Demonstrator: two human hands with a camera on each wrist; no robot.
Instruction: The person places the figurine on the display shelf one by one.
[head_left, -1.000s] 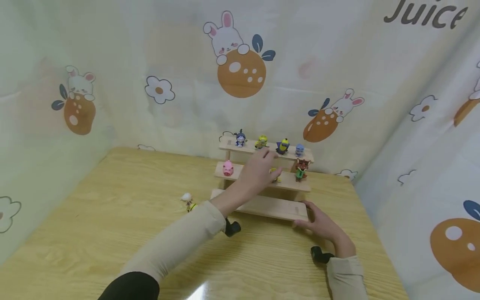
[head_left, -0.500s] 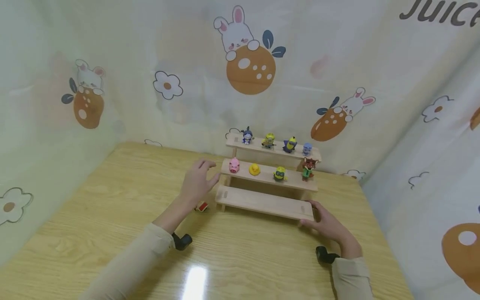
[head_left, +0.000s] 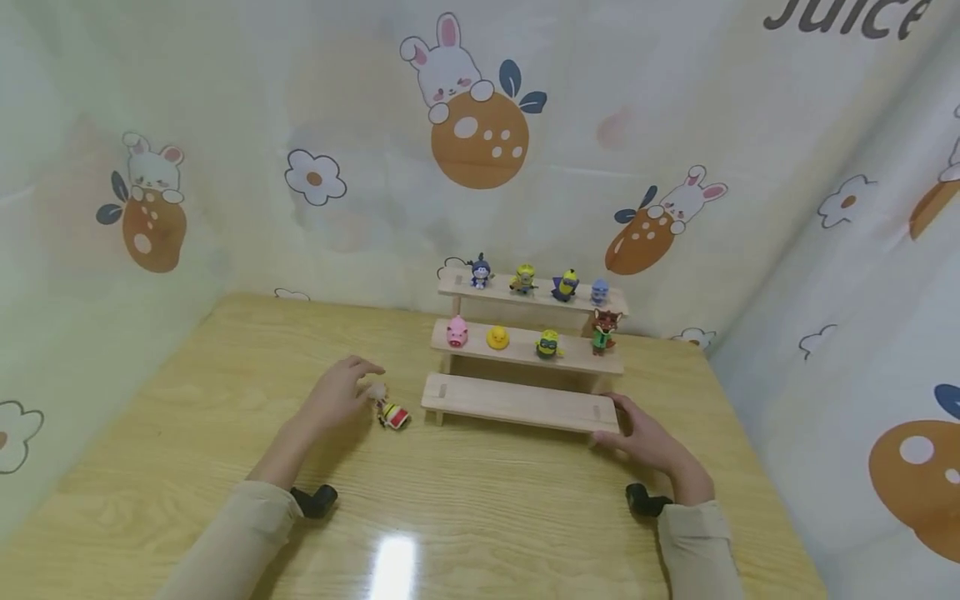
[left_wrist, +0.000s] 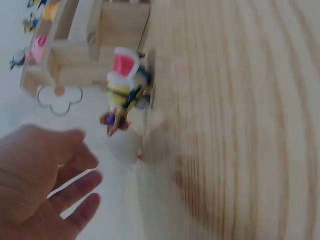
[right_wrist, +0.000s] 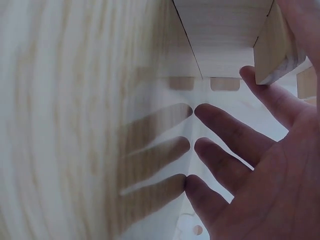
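A small figurine [head_left: 393, 414] in yellow, red and white, with a pale round end, lies on the table left of a three-tier wooden display stand [head_left: 521, 402]. My left hand [head_left: 333, 396] is beside its pale end, thumb and fingers apart. In the left wrist view, a gap shows between those fingertips and the figurine [left_wrist: 120, 92]. With thumb in front and index finger behind, my right hand [head_left: 648, 433] holds the right end of the stand's lowest shelf. Its other fingers [right_wrist: 230, 135] spread straight below the board, near the tabletop, in the right wrist view.
A pink pig [head_left: 457, 332], a yellow duck [head_left: 497, 337], a goggled yellow figure [head_left: 548, 344] and a fox [head_left: 603, 332] stand on the middle shelf. Several more figurines line the top shelf [head_left: 540, 300]. A printed curtain [head_left: 360, 250] hangs close behind the stand.
My left hand has drawn back from the shelves, leftward and down to beside the lying figurine. The right hand stays at the lowest shelf's end.
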